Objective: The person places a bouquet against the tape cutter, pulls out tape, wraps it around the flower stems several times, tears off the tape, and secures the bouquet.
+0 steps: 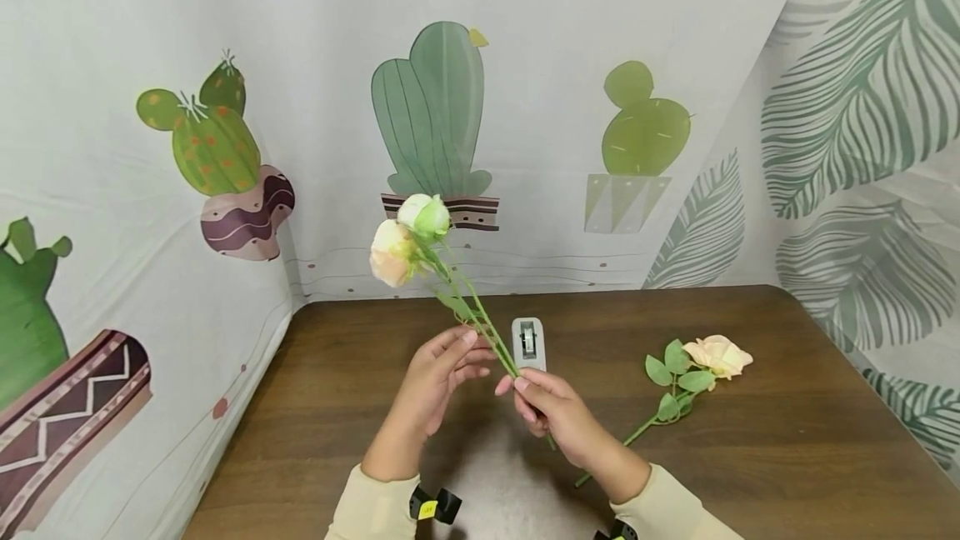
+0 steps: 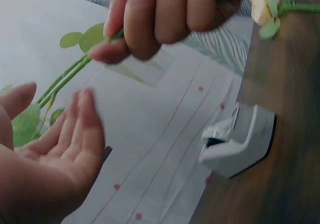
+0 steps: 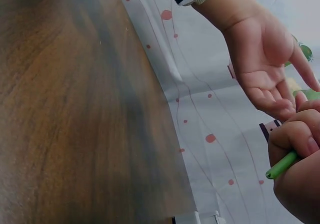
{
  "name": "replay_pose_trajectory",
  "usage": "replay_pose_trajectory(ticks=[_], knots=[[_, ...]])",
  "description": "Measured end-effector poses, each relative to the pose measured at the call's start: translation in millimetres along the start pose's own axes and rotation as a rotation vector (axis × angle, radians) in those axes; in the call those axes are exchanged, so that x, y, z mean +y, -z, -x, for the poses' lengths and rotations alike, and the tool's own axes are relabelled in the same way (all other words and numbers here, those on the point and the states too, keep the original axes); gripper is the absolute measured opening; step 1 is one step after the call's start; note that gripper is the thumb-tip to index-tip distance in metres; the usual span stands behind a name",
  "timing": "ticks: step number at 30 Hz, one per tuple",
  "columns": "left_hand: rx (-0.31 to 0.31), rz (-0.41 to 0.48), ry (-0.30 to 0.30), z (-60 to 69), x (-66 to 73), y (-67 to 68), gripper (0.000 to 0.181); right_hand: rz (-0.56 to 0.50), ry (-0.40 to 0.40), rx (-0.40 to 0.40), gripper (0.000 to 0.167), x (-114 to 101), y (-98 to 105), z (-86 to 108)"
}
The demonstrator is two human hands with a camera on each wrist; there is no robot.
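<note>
Two artificial roses, one pale peach (image 1: 392,253) and one white-green (image 1: 424,216), are held up together above the table, heads tilted to the upper left. My right hand (image 1: 558,415) grips their green stems (image 1: 493,338) low down; a cut stem end (image 3: 281,165) pokes out of the fist in the right wrist view. Beside the stems, higher up, is my left hand (image 1: 437,377), its palm turned inward and its fingers loosely extended. In the left wrist view that left hand (image 2: 55,169) is not wrapped round the stems. Whether its fingertips touch them, I cannot tell.
A white tape dispenser (image 1: 529,344) stands on the brown wooden table (image 1: 322,407) just behind my hands. On the right lies another peach rose (image 1: 718,356) with leaves, its stem running toward my right forearm. A cloth printed with cacti (image 1: 442,115) hangs behind the table.
</note>
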State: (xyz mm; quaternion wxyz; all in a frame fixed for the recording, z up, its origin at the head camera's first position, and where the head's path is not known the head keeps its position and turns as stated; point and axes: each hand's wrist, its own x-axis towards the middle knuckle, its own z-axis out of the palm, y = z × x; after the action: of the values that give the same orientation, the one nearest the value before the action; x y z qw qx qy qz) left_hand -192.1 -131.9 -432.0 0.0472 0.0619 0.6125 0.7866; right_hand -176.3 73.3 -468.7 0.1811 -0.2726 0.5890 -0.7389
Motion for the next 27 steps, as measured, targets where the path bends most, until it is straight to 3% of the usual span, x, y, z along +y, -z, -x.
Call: replay_pose_trajectory(ticks=[3, 8, 13, 17, 27], knots=[[-0.082, 0.04, 0.007, 0.3, -1.8, -1.4, 0.041, 0.009, -0.011, -0.035, 0.04, 0.9, -0.9, -0.1], [-0.113, 0.124, -0.017, 0.1, -3.1, 0.0, 0.041, 0.03, -0.039, -0.076, 0.04, 2.5, -1.5, 0.3], [-0.118, 0.135, -0.045, -1.1, -3.5, 3.4, 0.038, 0.033, -0.075, -0.102, 0.042, 0.2, 0.3, 0.7], [-0.098, 0.089, -0.052, -1.4, -3.9, 3.9, 0.044, 0.057, -0.074, -0.12, 0.043, -1.3, 1.9, 0.3], [-0.054, 0.036, -0.028, -2.7, -7.3, 3.6, 0.045, 0.095, -0.08, -0.165, 0.045, 1.5, 4.0, -0.5]])
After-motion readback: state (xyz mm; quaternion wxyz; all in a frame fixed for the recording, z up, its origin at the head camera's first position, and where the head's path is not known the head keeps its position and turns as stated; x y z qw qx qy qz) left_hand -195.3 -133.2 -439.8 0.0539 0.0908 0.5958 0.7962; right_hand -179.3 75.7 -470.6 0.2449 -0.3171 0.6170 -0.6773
